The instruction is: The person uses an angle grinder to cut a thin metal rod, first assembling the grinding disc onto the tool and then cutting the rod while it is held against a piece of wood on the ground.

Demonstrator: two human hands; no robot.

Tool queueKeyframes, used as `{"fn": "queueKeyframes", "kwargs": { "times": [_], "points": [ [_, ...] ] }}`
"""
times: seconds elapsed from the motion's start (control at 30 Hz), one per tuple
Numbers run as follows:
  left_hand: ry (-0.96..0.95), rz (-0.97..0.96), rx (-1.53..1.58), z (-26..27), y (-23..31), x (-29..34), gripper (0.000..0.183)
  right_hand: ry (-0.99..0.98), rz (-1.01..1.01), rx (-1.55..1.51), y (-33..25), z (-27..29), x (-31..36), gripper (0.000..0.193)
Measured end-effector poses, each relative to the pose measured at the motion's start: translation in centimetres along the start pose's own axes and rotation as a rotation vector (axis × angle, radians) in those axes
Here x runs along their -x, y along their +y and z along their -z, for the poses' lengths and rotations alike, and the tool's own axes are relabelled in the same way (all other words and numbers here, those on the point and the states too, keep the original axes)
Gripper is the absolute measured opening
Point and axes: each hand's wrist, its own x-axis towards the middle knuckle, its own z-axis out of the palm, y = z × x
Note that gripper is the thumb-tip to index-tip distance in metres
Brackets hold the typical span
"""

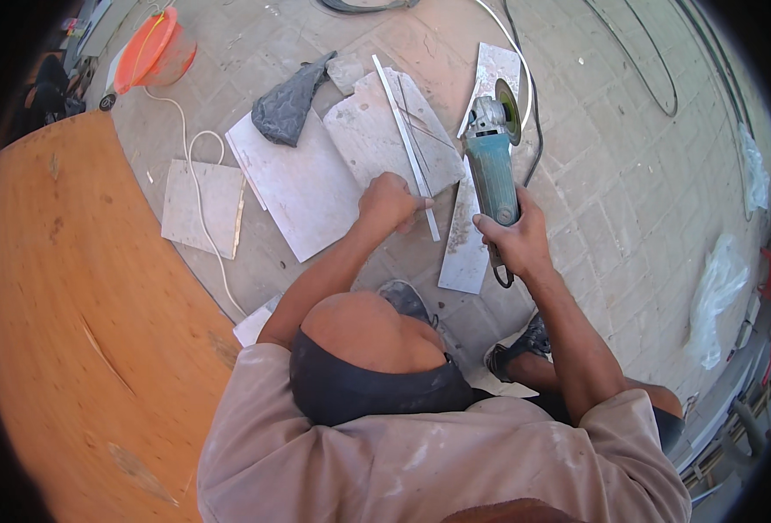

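Observation:
My right hand (521, 235) is wrapped round the rear of a teal angle grinder (492, 166). The grinder's silver head and its round disc (508, 109) point away from me. To its left, my closed left hand (391, 202) has its fingertips on a long thin white strip (407, 144), near the strip's close end. Beneath the strip lies a rough pale slab (363, 122), with a thin dark rod (420, 124) across it. A narrow speckled tile piece (465, 253) rests on the paving below the grinder. My left fingertips are partly hidden.
A large white tile (294, 187) lies left of the slab, with a dark grey bag (291, 105) on it. Farther left are a smaller tile (195, 209), a white cord (185, 126), an orange bucket (157, 57) and a wooden board (80, 288). Clear plastic (716, 296) lies right.

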Motion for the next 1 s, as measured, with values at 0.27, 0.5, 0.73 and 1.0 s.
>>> {"fn": "queueKeyframes", "kwargs": {
  "times": [0.27,0.5,0.73,1.0],
  "points": [
    [0.533,-0.699,-0.192,-1.3,-5.2,-1.2,0.086,-0.086,0.031,-0.089,-5.6,-7.2,-6.0,0.069],
    [0.483,-0.679,-0.391,-2.3,-5.2,-2.0,0.094,-0.078,0.04,0.057,-10.4,-12.4,-13.0,0.068],
    [0.412,-0.634,-0.382,-1.9,-5.5,-1.7,0.101,-0.077,0.034,0.103,-11.4,-14.8,-17.0,0.072],
    [0.396,-0.654,-0.336,-1.6,-5.6,-1.8,0.106,-0.096,0.006,0.163,-11.0,-15.9,-18.1,0.074]
  ]
}}
